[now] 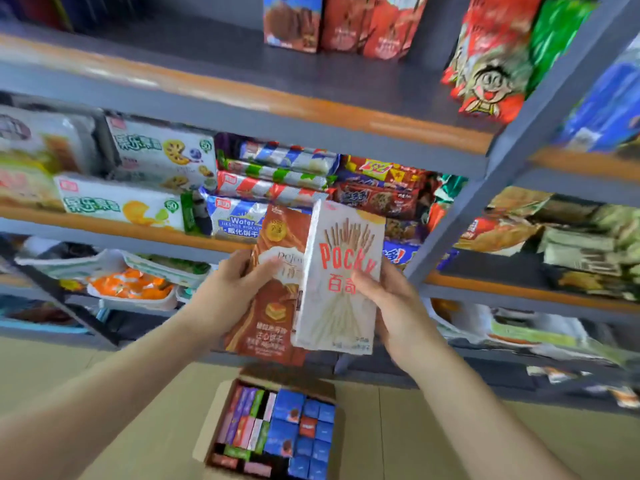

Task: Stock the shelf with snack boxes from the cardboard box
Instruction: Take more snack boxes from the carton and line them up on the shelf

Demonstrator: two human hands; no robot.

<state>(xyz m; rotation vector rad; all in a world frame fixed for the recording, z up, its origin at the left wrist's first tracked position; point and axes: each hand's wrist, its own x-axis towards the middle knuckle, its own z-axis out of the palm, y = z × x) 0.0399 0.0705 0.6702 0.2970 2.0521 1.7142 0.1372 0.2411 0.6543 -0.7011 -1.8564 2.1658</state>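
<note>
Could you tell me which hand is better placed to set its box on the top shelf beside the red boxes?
Probably the right hand: its white box sits almost under the red boxes; the left hand's brown box is partly behind it.

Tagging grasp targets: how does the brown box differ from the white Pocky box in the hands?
The brown box is caramel-coloured with a cake picture; the white Pocky box shows biscuit sticks and red lettering. The left hand holds the brown box, the right hand the Pocky box. The Pocky box overlaps the brown box's right edge. Both are tall, slim cartons held upright in front of the shelf.
</note>
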